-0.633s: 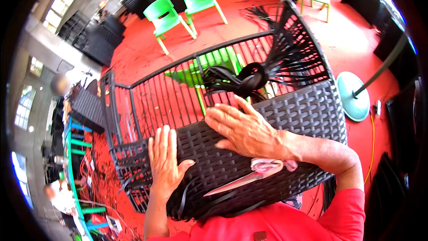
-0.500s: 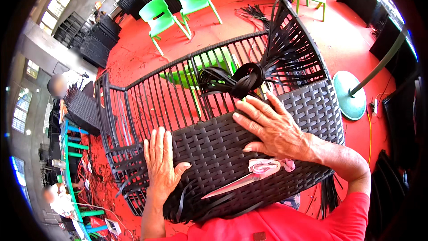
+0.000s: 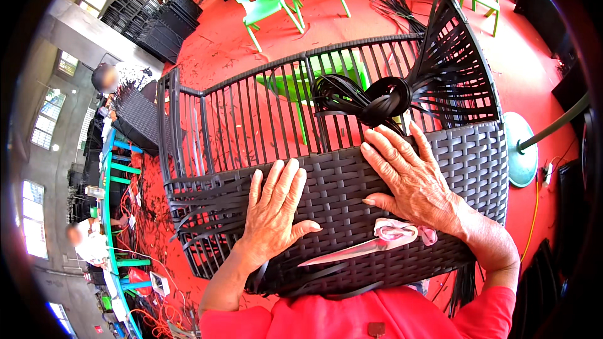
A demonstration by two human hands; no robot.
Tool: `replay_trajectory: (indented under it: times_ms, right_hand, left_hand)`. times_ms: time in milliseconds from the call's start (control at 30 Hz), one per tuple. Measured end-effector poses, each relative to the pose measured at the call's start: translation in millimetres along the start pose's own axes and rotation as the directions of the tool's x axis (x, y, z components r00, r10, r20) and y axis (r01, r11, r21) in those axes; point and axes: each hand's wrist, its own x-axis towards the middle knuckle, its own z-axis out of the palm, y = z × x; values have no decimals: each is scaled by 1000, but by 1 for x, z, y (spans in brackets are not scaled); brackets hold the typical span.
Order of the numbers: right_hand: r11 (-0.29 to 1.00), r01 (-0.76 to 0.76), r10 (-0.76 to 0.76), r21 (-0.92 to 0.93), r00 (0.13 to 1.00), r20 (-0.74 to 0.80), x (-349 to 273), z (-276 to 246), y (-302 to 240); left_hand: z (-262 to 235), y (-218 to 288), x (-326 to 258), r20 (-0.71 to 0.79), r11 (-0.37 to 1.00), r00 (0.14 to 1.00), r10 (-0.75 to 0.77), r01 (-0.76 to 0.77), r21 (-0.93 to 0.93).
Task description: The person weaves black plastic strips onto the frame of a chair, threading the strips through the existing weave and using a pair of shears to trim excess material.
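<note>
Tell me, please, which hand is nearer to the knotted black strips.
Right. The right hand lies just below the knotted black strips; the left hand lies farther off, to their lower left.

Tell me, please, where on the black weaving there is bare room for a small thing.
The weaving is bare between the left hand and the right hand, and from there to its right edge. It is crowded below the right hand, where scissors lie, and ahead of it, where knotted strips bunch. Loose strips clutter the left end.

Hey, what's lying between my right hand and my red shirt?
The head view shows pink-handled scissors lying there, on the black weave.
</note>
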Motion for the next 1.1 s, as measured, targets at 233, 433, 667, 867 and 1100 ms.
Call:
replay_trajectory:
  times_ms: [233, 433, 667, 867, 1100]
  right_hand:
    - [980, 91, -85, 179, 996, -40, -15, -22, -9]
    - [915, 402, -402, 24, 915, 33, -45, -11, -38]
    - [938, 340, -344, -71, 938, -48, -77, -13, -27]
    - [995, 96, -100, -36, 989, -105, -118, -15, -12]
    - [965, -246, 203, -93, 920, -335, -158, -3, 7]
  left_hand:
    - [2, -5, 2, 40, 1000, 999, 23, -24, 17]
    - [0, -9, 2, 59, 1000, 998, 23, -22, -6]
    - [-1, -2, 6, 53, 998, 998, 37, -35, -51]
    - [-5, -2, 2, 73, 999, 997, 24, -20, -49]
    - [-31, 34, -2, 208, 986, 966, 152, -132, -106]
